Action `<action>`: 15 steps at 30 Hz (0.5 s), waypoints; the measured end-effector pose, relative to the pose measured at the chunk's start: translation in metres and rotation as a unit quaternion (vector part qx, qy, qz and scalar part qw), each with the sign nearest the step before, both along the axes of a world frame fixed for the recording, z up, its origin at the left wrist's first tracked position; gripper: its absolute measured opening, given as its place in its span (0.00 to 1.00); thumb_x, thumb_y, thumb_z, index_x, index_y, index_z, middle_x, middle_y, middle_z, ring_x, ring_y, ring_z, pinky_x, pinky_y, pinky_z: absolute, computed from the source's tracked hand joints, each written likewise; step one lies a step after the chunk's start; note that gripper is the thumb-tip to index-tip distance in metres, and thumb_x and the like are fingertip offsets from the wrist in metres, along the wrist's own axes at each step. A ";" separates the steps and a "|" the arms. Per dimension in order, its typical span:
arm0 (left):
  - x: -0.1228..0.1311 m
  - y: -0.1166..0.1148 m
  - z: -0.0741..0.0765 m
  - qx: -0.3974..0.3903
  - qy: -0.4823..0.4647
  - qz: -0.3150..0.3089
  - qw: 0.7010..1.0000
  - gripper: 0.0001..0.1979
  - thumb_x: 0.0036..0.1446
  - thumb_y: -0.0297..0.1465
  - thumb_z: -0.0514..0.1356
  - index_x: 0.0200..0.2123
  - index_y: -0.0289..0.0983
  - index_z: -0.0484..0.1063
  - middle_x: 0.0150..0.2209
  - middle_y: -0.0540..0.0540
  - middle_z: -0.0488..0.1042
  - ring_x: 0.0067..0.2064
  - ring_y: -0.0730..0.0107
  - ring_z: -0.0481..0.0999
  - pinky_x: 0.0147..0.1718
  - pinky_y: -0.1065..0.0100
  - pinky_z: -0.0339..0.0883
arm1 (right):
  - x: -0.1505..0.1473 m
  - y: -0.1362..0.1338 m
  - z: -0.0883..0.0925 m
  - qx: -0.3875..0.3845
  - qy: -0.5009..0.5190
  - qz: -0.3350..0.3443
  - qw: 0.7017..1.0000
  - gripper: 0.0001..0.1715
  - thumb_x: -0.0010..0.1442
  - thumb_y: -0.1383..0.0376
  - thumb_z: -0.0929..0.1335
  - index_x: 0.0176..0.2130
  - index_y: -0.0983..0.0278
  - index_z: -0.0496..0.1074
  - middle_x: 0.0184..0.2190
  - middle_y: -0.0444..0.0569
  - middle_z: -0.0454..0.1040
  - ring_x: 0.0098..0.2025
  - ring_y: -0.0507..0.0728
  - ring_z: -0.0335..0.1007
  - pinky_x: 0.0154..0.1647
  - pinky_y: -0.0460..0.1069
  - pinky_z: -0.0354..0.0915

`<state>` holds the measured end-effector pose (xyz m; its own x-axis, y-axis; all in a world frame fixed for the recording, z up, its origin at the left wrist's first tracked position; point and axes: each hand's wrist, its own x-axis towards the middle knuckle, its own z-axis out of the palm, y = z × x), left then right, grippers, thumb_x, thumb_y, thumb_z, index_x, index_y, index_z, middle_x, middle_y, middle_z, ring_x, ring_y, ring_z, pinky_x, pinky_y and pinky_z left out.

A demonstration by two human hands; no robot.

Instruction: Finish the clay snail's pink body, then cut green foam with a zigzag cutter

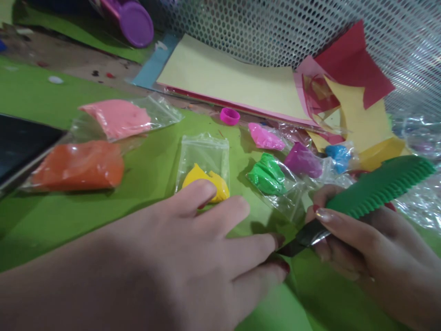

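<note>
My left hand [206, 243] lies palm down on the green sheet [279, 303], fingers spread, holding nothing. Its upper fingers reach the lower edge of a clear zip bag [206, 149] with yellow clay [220, 186] inside, partly covered by them. In my right hand [375, 257] is a utility knife [379, 188] with a green, ridged-edge handle. Its dark blade [291, 248] points left, its tip beside my left fingertips and close to the green sheet. A bag of green clay [267, 174] lies just above the knife.
Bags of pink clay [119, 118] and orange clay [82, 165] lie at left beside a dark flat device [24, 147]. Purple clay [303, 160], blue clay [338, 158] and a pink cap [230, 116] sit farther back. Paper sheets [234, 78] lean near a perforated basket wall [262, 32].
</note>
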<state>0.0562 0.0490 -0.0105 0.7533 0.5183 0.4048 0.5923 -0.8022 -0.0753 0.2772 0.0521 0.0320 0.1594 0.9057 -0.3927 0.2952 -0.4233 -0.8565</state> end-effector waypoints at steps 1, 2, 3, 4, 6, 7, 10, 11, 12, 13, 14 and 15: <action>0.000 0.000 0.000 0.004 0.001 0.003 1.000 0.20 0.57 0.39 0.56 0.51 0.68 0.71 0.50 0.80 0.74 0.44 0.56 0.61 0.43 0.56 0.54 | 0.002 0.000 0.000 -0.008 -0.002 0.002 1.000 0.27 0.40 0.41 0.80 0.28 0.56 0.74 0.13 0.35 0.47 0.15 0.47 0.41 0.14 0.40 0.45; 0.000 0.000 0.000 0.006 0.002 0.005 1.000 0.20 0.56 0.41 0.56 0.51 0.68 0.71 0.50 0.80 0.74 0.44 0.55 0.60 0.44 0.56 0.54 | 0.005 0.001 -0.001 -0.013 -0.002 0.007 1.000 0.28 0.41 0.41 0.80 0.29 0.56 0.74 0.13 0.35 0.47 0.15 0.47 0.41 0.14 0.40 0.46; 0.001 0.000 0.000 0.007 0.004 0.006 1.000 0.19 0.56 0.41 0.56 0.51 0.69 0.71 0.50 0.80 0.74 0.44 0.54 0.60 0.44 0.55 0.54 | 0.008 0.001 -0.002 -0.017 0.005 0.023 1.000 0.28 0.43 0.41 0.80 0.29 0.56 0.74 0.13 0.36 0.49 0.15 0.47 0.41 0.14 0.40 0.46; 0.001 0.000 0.000 0.007 0.006 0.005 1.000 0.19 0.57 0.42 0.56 0.51 0.68 0.71 0.50 0.80 0.74 0.43 0.53 0.59 0.43 0.55 0.53 | 0.010 0.002 -0.003 -0.019 0.015 0.039 0.999 0.27 0.45 0.41 0.79 0.30 0.57 0.73 0.12 0.37 0.51 0.15 0.47 0.41 0.13 0.40 0.46; 0.001 -0.001 0.000 0.007 0.006 0.003 1.000 0.19 0.58 0.41 0.55 0.51 0.68 0.71 0.50 0.79 0.74 0.43 0.53 0.59 0.43 0.55 0.53 | 0.013 0.002 -0.004 -0.018 0.026 0.049 0.998 0.26 0.47 0.42 0.79 0.30 0.57 0.73 0.12 0.39 0.55 0.14 0.47 0.43 0.12 0.40 0.45; 0.001 -0.001 0.000 0.008 0.005 0.003 1.000 0.18 0.59 0.41 0.54 0.50 0.67 0.71 0.50 0.79 0.74 0.42 0.53 0.59 0.43 0.55 0.53 | 0.013 0.002 -0.004 -0.015 0.022 0.042 0.999 0.26 0.46 0.42 0.79 0.30 0.57 0.73 0.12 0.39 0.55 0.15 0.47 0.43 0.13 0.40 0.45; 0.001 -0.001 -0.001 0.002 -0.005 0.001 1.000 0.18 0.58 0.40 0.55 0.51 0.66 0.71 0.49 0.79 0.74 0.42 0.53 0.60 0.42 0.54 0.54 | 0.009 0.000 -0.002 -0.011 -0.010 -0.005 1.000 0.28 0.41 0.41 0.80 0.29 0.56 0.73 0.13 0.36 0.49 0.16 0.47 0.42 0.15 0.40 0.45; 0.001 -0.001 -0.002 -0.001 -0.007 0.002 1.000 0.19 0.58 0.39 0.55 0.51 0.66 0.71 0.49 0.79 0.75 0.42 0.54 0.60 0.42 0.54 0.54 | 0.007 0.000 -0.001 -0.014 -0.013 -0.007 1.000 0.29 0.41 0.41 0.80 0.29 0.56 0.73 0.13 0.35 0.49 0.16 0.47 0.41 0.15 0.40 0.46; 0.001 -0.001 -0.002 -0.003 -0.009 0.004 1.000 0.19 0.58 0.39 0.55 0.51 0.66 0.71 0.49 0.79 0.74 0.42 0.54 0.60 0.42 0.54 0.54 | 0.006 0.000 0.000 -0.017 -0.014 -0.004 1.000 0.28 0.41 0.40 0.80 0.28 0.56 0.73 0.12 0.36 0.49 0.16 0.47 0.41 0.15 0.40 0.46; 0.001 -0.001 -0.002 -0.004 -0.008 0.005 1.000 0.20 0.57 0.38 0.55 0.51 0.66 0.71 0.49 0.79 0.74 0.42 0.54 0.60 0.42 0.54 0.54 | 0.005 0.000 0.001 -0.017 -0.014 0.005 1.000 0.28 0.43 0.40 0.80 0.28 0.56 0.73 0.12 0.36 0.50 0.15 0.47 0.41 0.15 0.40 0.46; 0.001 -0.001 -0.002 -0.003 -0.006 0.007 1.000 0.20 0.57 0.38 0.55 0.51 0.66 0.71 0.49 0.79 0.74 0.42 0.54 0.60 0.43 0.54 0.54 | 0.005 0.000 0.001 -0.017 -0.011 0.015 1.000 0.27 0.44 0.40 0.80 0.28 0.56 0.73 0.12 0.38 0.53 0.15 0.47 0.42 0.14 0.40 0.46; 0.000 -0.001 -0.001 0.001 -0.001 0.006 1.000 0.21 0.56 0.38 0.55 0.51 0.67 0.70 0.49 0.79 0.74 0.42 0.54 0.60 0.43 0.54 0.54 | 0.005 -0.001 0.001 -0.015 -0.006 0.022 1.000 0.25 0.45 0.41 0.80 0.29 0.55 0.74 0.12 0.39 0.54 0.14 0.47 0.43 0.14 0.40 0.46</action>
<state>0.0567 0.0482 -0.0114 0.7457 0.5269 0.4079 0.6027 -0.7943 -0.0759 0.2822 0.0513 0.0325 0.1241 0.8997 -0.4185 0.3245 -0.4354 -0.8397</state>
